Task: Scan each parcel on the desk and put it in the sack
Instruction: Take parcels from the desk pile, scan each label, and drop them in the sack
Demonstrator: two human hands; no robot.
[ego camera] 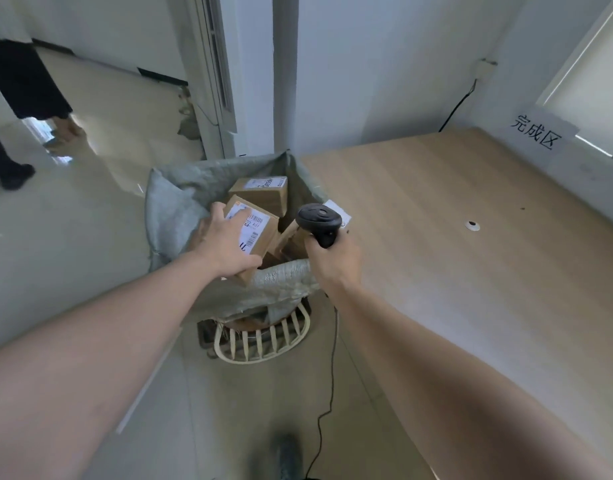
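parcel office: desk [471, 237], sack [180, 209]

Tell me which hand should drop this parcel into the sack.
The left hand. It already grips the parcel over the open sack, where other boxes lie, so it probably only needs to let go. The right hand is busy holding the scanner.

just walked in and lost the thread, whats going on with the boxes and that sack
A person is loading parcels into a grey sack beside the desk. Their left hand holds a labelled cardboard box over the sack's open mouth, not yet let go. Their right hand grips a black scanner. At least two other boxes already lie inside. No parcels show on the visible part of the desk.
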